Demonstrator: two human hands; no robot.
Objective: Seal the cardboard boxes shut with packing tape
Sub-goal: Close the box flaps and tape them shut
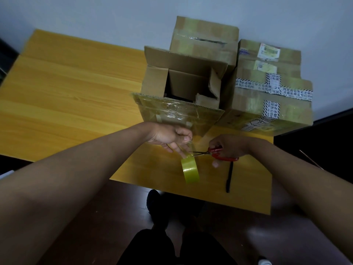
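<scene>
Left hand [170,135] pinches a pulled-out strip of clear tape between thumb and fingers, just in front of the open cardboard box [181,88]; the yellowish tape roll [190,170] hangs below that hand on the strip, over the near edge of the tabletop [72,88]; right hand [228,148] grips red-handled scissors [215,153], fingers through the loops, blade tips meeting the tape between the left hand and the roll; whether the strip is cut through cannot be told. Open box stands on the tabletop with its top flaps raised; its near face carries wrinkled clear tape. Behind it stands a taped box [204,41]; to the right lies a stack of sealed boxes [267,92] bearing printed white tape and labels. A black pen [229,176] lies on the tabletop below the right hand. Dark trousers and a shoe show on the dark floor [118,217] beneath.
</scene>
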